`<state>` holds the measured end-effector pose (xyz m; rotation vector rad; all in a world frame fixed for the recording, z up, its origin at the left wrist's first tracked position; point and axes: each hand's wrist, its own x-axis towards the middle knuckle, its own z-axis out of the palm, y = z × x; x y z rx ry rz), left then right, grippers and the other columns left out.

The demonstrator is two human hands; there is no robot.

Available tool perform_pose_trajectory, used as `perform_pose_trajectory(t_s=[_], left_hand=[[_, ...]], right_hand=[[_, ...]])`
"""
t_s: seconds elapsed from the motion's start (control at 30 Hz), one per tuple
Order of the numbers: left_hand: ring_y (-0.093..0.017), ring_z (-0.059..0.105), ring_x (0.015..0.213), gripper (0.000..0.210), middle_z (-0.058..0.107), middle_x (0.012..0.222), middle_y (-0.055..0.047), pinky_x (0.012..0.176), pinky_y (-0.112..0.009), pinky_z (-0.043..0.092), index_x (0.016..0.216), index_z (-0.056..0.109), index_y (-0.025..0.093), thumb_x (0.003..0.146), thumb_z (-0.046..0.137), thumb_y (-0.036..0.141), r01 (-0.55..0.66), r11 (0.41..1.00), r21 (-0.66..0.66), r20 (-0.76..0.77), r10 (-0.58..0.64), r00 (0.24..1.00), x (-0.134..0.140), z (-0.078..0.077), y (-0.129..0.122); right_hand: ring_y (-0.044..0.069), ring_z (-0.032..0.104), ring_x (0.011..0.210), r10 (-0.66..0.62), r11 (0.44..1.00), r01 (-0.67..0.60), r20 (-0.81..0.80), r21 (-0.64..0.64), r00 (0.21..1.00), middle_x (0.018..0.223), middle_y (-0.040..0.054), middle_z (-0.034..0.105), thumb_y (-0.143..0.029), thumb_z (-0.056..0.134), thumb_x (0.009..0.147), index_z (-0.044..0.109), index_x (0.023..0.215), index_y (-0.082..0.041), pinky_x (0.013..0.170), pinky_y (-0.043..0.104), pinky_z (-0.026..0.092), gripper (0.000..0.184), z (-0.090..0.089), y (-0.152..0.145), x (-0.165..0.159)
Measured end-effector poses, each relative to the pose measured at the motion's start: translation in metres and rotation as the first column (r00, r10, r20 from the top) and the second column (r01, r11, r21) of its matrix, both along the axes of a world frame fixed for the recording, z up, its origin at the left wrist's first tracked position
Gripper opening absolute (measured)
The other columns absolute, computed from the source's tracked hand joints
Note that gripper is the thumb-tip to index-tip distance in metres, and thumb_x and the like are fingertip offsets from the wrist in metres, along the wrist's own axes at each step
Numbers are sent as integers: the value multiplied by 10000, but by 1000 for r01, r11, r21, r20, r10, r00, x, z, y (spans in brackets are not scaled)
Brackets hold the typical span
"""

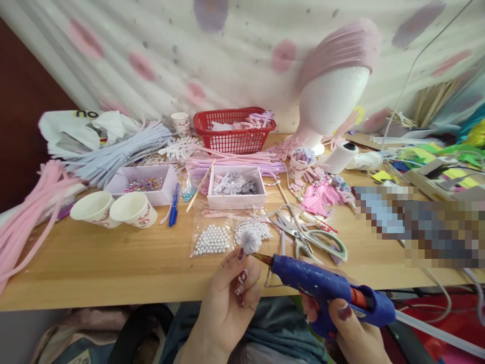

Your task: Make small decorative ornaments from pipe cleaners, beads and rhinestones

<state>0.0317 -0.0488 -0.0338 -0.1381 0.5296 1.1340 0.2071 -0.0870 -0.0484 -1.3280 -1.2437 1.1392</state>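
Between the thumb and fingers of my left hand [231, 293] is a small pale grey-white fluffy flower [250, 241], held up above the front edge of the table. My right hand [352, 323] is wrapped round the handle of a blue hot glue gun [322, 283], with a long glue stick [435, 331] sticking out of its back. The gun's nozzle points left and its tip is at the lower right of the flower; whether they touch I cannot tell. Behind the flower lie bags of white pearl beads [212, 240] and a pair of scissors [322, 240].
Two paper cups [134, 210], a lilac box of gems [166, 187], a white box [237, 201] and a red basket [231, 134] stand behind. A foam head [326, 96] rises at the back right. Pink pipe cleaners [34, 212] hang over the left edge.
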Motion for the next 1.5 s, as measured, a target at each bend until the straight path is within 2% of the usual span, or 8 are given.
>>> perform_pose_trajectory(t_s=[0.17, 0.47, 0.6, 0.83, 0.97, 1.2, 1.3, 1.5], left_hand=[[-5, 293, 389, 458, 401, 470, 106, 326, -100, 232, 550, 516, 145, 475, 967, 150, -7, 1000, -18, -25, 7, 1000, 2, 4, 2], [-1, 296, 381, 501, 376, 470, 117, 312, -98, 227, 546, 478, 154, 449, 969, 128, -20, 997, -70, -29, 18, 999, 3, 2, -1], [0, 317, 380, 513, 385, 474, 114, 307, -92, 237, 538, 473, 155, 431, 973, 125, -27, 996, -90, -28, 24, 999, 4, 1, 0], [9, 312, 377, 513, 390, 485, 115, 307, -81, 244, 550, 480, 152, 421, 976, 132, -16, 996, -92, -43, 12, 999, 5, 2, 0], [12, 308, 380, 501, 390, 500, 115, 312, -78, 240, 568, 479, 152, 453, 967, 134, -6, 998, -63, -39, 3, 999, 4, 1, 1], [15, 327, 376, 476, 410, 510, 108, 306, -78, 238, 585, 500, 143, 473, 962, 127, -22, 999, -49, -26, 21, 999, 4, -3, 1], [12, 339, 377, 459, 419, 507, 106, 306, -78, 241, 595, 519, 140, 474, 962, 128, -30, 998, -47, -24, 29, 999, 3, -4, 0], [12, 330, 373, 430, 429, 482, 101, 302, -72, 238, 586, 560, 130, 461, 971, 139, -14, 999, -45, -10, 13, 1000, 2, -5, -1]], right_hand=[[275, 690, 684, 197, 961, -216, 124, 171, 973, 612, 72, 681, -623, 407, 954, 750, 781, -230, 731, 377, 578, 549, -3, 6, 9], [226, 677, 626, 67, 947, -144, 263, 287, 963, 655, 56, 718, -602, 444, 958, 697, 678, -239, 624, 318, 564, 524, 2, 8, 6], [195, 619, 514, 31, 953, -102, 246, 284, 969, 607, 48, 698, -600, 468, 949, 687, 657, -227, 545, 298, 543, 522, 1, 7, 7], [210, 646, 523, 14, 966, -68, 212, 248, 977, 610, 58, 707, -605, 491, 932, 697, 686, -223, 596, 334, 585, 498, -7, 3, 16], [248, 690, 568, 22, 985, -44, 134, 166, 991, 644, 76, 729, -615, 457, 939, 730, 842, -242, 573, 350, 597, 472, -12, 1, 21], [253, 660, 538, -22, 995, 15, 69, 103, 997, 610, 69, 701, -668, 465, 907, 720, 921, -245, 536, 370, 568, 494, -3, 0, 12], [250, 639, 535, -111, 992, 108, 40, 65, 993, 589, 68, 678, -685, 451, 903, 709, 819, -249, 523, 370, 546, 514, 1, 0, 8], [239, 648, 523, -44, 994, 42, 25, 98, 999, 561, 69, 680, -685, 565, 839, 639, 585, -254, 548, 359, 564, 506, 8, 5, 8]])
